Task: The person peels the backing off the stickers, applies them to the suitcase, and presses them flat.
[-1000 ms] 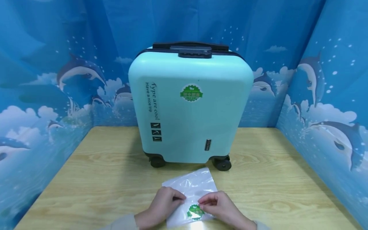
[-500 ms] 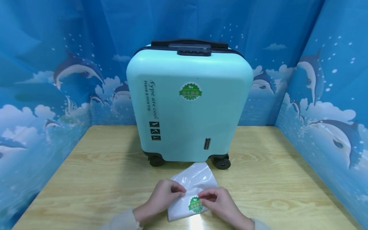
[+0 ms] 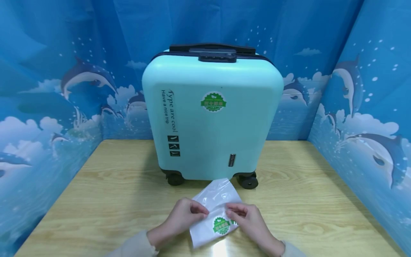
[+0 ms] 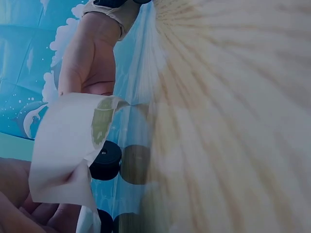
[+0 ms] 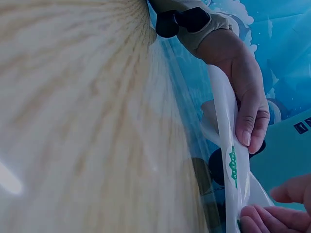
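A glossy white sheet (image 3: 212, 200) bearing a round green sticker (image 3: 221, 225) is raised and bent in front of the suitcase. My left hand (image 3: 184, 216) pinches its left edge between thumb and fingers. At the right edge, my right hand (image 3: 252, 223) holds the sheet with curled fingers, beside the sticker. A second bit of green shows by those fingers, the rest of it covered. In the left wrist view, the sheet's plain underside (image 4: 65, 145) curves between both hands, with a sticker-shaped patch (image 4: 102, 121) near its edge.
A mint-green suitcase (image 3: 205, 132) on black wheels (image 3: 248, 181) stands just behind the hands. It carries a similar green sticker (image 3: 213, 101) high on its front. Wood-grain tabletop (image 3: 305, 200) lies around it, with blue dolphin-print curtains (image 3: 86, 76) on three sides.
Both hands have lifted the sheet slightly toward the suitcase, and its lower edge now slants more. The right hand has shifted up and right along the edge, baring more of the green sticker.
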Demonstrator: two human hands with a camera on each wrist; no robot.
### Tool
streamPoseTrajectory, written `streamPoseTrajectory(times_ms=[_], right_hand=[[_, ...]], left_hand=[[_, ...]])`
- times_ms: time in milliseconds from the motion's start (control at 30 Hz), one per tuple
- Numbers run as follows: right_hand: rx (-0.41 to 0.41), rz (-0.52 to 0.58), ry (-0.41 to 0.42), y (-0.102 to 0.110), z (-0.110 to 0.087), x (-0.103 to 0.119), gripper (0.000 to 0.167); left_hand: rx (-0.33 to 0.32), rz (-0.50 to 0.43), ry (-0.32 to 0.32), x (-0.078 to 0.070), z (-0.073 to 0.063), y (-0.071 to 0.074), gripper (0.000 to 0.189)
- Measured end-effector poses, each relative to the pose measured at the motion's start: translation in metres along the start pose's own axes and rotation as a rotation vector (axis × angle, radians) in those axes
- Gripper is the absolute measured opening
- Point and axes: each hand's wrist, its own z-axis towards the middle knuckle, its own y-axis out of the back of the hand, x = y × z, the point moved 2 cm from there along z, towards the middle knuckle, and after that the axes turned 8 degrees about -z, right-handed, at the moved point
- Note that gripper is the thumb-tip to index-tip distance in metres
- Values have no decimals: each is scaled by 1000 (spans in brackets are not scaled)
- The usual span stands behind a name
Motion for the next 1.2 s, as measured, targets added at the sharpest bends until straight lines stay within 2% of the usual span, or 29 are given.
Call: streamPoseTrajectory(times_ms=[100,267,533,633,933,1200], right_hand=[[31,-21,61,-1,-1,1,20],[65,-84,146,-5,-3,5,17],[42,-100,213,-7,-2,6,19],[49,-100,212,-7,-2,5,20],[88,-79,247,-11,-3,4,23],[120,-142,249,-13,-3,4,26]], left_hand=[[-9,-18,24,-1,0,-1,8],[-26,-70,28,-2,1,-4,8],[-34,-170,118,0,3,-7,10],[-25,-194,147,2,5,-6,12],[18,-159,173,4,12,-2,11],[36,-140,217,4,17,-3,12]])
